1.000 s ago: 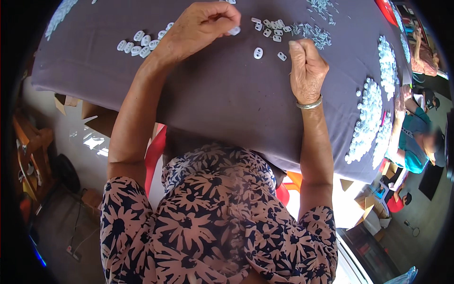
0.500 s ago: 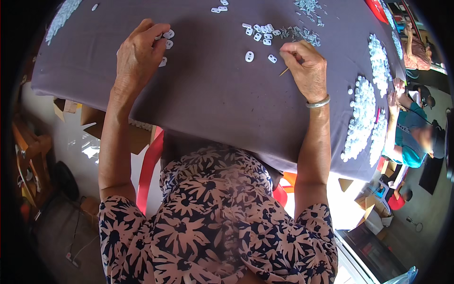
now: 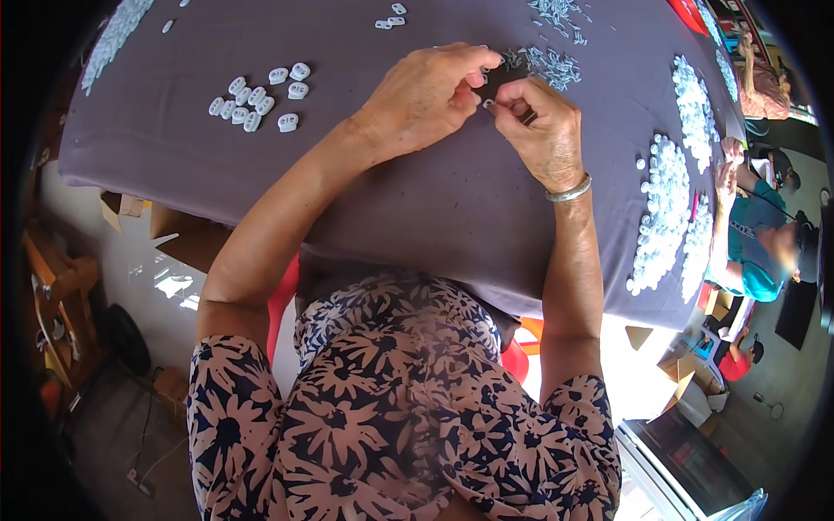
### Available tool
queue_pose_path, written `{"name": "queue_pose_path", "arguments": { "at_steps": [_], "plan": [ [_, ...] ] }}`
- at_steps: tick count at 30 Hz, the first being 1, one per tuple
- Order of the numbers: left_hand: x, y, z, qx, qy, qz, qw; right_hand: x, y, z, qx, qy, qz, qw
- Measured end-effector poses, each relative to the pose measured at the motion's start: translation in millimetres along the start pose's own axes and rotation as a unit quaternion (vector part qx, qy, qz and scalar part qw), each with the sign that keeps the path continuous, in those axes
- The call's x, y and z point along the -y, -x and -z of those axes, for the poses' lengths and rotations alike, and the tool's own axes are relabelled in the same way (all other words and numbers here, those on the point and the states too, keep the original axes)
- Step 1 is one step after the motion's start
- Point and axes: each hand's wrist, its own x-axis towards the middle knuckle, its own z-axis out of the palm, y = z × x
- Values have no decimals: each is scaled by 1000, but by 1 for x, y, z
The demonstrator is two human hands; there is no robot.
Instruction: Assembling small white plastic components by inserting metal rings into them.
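Observation:
My left hand (image 3: 426, 97) hovers over the far middle of the table, its index finger stretched out and thumb apart. It covers the spot where a cluster of white pieces lay. Close beside it, my right hand (image 3: 540, 126) is closed in a pinch, with a small white plastic piece (image 3: 488, 103) at its fingertips. Whether that piece is lifted or touches the cloth is hard to see. The thin stick is hidden. On the left lies a group of white oval two-hole pieces (image 3: 254, 95). Tiny grey spring-like parts (image 3: 554, 68) are heaped just beyond my right hand.
A dark cloth covers the table (image 3: 391, 208). Large heaps of white pieces (image 3: 662, 213) lie at the right edge, another heap (image 3: 117, 39) at the far left. A few white pieces (image 3: 391, 19) sit at the far middle. A person in teal (image 3: 754, 234) works at the right.
My left hand has swung right from the left group, uncovering it, to near my right hand. My right hand has turned slightly; the thin stick it held no longer shows.

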Motion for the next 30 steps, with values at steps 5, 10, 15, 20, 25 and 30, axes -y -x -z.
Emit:
{"name": "queue_pose_path", "arguments": {
  "at_steps": [5,10,15,20,25,30],
  "plan": [
    [-2,-3,-7,20,95,18,995,2,1,-3,-12,-199,-95,975],
    [1,2,-6,-11,171,34,985,6,2,0,-7,-224,-63,973],
    [7,3,-5,-2,231,80,970,8,-1,-2,-31,-273,-66,959],
    [4,3,-7,-7,256,83,963,10,0,-3,-34,-264,-103,958],
    [4,2,-7,-33,232,62,970,5,2,-11,-63,-277,-104,953],
    [5,1,0,-3,290,74,954,4,3,-13,-50,-294,-106,949]
  ]
}}
